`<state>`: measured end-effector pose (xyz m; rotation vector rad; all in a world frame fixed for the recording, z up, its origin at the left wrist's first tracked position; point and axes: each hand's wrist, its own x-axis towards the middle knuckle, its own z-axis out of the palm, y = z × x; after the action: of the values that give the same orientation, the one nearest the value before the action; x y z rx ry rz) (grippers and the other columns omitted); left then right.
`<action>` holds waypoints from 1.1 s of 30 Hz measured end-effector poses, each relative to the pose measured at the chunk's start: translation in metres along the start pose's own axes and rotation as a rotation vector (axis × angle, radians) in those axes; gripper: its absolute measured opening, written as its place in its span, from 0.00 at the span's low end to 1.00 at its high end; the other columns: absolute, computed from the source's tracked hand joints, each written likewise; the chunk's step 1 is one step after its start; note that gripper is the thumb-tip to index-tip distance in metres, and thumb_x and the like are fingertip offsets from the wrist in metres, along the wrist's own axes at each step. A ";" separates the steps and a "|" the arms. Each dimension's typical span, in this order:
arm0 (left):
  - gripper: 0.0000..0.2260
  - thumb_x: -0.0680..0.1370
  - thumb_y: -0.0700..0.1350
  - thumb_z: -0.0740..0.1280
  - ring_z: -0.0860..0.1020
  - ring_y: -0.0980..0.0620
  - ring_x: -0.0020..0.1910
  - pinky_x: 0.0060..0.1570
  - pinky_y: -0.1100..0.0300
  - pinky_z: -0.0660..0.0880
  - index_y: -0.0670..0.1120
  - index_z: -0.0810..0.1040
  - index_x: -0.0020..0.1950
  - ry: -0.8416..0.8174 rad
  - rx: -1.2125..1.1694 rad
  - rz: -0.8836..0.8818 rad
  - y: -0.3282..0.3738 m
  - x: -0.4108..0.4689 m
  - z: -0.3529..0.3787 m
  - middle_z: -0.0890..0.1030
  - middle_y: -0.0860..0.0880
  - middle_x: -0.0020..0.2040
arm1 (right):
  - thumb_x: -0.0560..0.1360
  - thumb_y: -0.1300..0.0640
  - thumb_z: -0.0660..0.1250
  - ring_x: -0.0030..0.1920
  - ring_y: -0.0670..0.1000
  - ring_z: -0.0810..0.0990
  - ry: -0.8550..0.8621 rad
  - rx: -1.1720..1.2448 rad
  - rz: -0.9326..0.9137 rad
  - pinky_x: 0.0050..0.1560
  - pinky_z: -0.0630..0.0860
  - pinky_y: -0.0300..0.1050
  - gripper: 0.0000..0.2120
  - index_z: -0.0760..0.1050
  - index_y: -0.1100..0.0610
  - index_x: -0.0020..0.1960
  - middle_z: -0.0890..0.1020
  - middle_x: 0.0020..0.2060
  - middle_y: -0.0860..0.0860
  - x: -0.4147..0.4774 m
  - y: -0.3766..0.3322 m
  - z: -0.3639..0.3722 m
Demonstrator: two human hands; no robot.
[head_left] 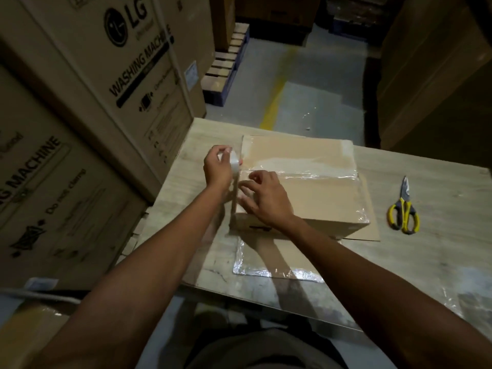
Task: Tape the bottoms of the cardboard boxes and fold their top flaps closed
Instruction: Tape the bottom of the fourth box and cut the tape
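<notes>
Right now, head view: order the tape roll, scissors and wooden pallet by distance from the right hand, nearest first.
1. tape roll, just left of the right hand, in the left hand's grip.
2. scissors, off to the right on the table.
3. wooden pallet, on the floor beyond the table.

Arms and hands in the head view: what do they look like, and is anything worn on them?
Both are bare as far as the frame shows. The left arm and right arm have no sleeve, and neither wrist has a watch or band. The left hand and right hand wear no gloves. No ring shows, though the light is dim.
</notes>
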<state>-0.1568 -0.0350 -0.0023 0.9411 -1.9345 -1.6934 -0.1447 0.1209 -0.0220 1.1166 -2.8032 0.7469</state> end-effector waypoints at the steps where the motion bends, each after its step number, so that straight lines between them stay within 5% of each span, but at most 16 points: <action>1: 0.03 0.81 0.43 0.64 0.82 0.59 0.38 0.38 0.60 0.80 0.46 0.78 0.51 -0.030 -0.045 -0.033 -0.001 0.002 -0.001 0.81 0.50 0.47 | 0.78 0.36 0.59 0.60 0.57 0.70 -0.029 -0.063 -0.026 0.55 0.73 0.50 0.22 0.80 0.48 0.62 0.75 0.60 0.55 0.000 0.000 -0.001; 5: 0.05 0.82 0.42 0.64 0.83 0.60 0.35 0.33 0.62 0.79 0.44 0.77 0.55 -0.127 -0.119 -0.099 -0.004 0.005 -0.008 0.83 0.48 0.46 | 0.77 0.29 0.51 0.65 0.60 0.67 -0.156 -0.319 -0.171 0.54 0.69 0.54 0.27 0.76 0.42 0.64 0.70 0.69 0.57 -0.001 -0.005 0.000; 12: 0.05 0.82 0.41 0.64 0.85 0.47 0.43 0.46 0.48 0.81 0.42 0.77 0.55 -0.242 -0.108 -0.076 -0.004 0.011 -0.016 0.84 0.44 0.47 | 0.79 0.42 0.54 0.63 0.65 0.72 -0.128 -0.362 -0.468 0.54 0.70 0.60 0.18 0.79 0.50 0.48 0.75 0.66 0.60 -0.001 -0.013 0.005; 16: 0.04 0.79 0.49 0.66 0.85 0.46 0.46 0.48 0.42 0.82 0.55 0.77 0.45 -0.262 0.020 -0.032 -0.012 0.014 -0.016 0.84 0.48 0.47 | 0.78 0.43 0.57 0.62 0.63 0.71 -0.129 -0.383 -0.491 0.55 0.71 0.60 0.15 0.78 0.50 0.49 0.76 0.63 0.58 -0.002 -0.012 0.006; 22: 0.03 0.82 0.48 0.64 0.78 0.47 0.50 0.49 0.53 0.78 0.51 0.76 0.52 -0.221 0.218 0.109 -0.008 0.007 -0.017 0.80 0.50 0.52 | 0.79 0.42 0.56 0.63 0.61 0.71 -0.106 -0.366 -0.469 0.56 0.71 0.59 0.18 0.80 0.49 0.49 0.77 0.62 0.56 -0.003 -0.014 0.005; 33: 0.05 0.82 0.47 0.63 0.78 0.49 0.50 0.52 0.53 0.77 0.48 0.78 0.53 -0.178 0.308 0.215 -0.013 0.004 -0.012 0.81 0.49 0.54 | 0.75 0.53 0.68 0.61 0.59 0.75 -0.080 -0.288 -0.688 0.59 0.69 0.54 0.07 0.84 0.52 0.48 0.80 0.60 0.55 -0.009 0.001 0.011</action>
<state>-0.1487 -0.0469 -0.0136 0.6699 -2.3688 -1.4244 -0.1369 0.1221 -0.0339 1.8913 -2.2106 0.2266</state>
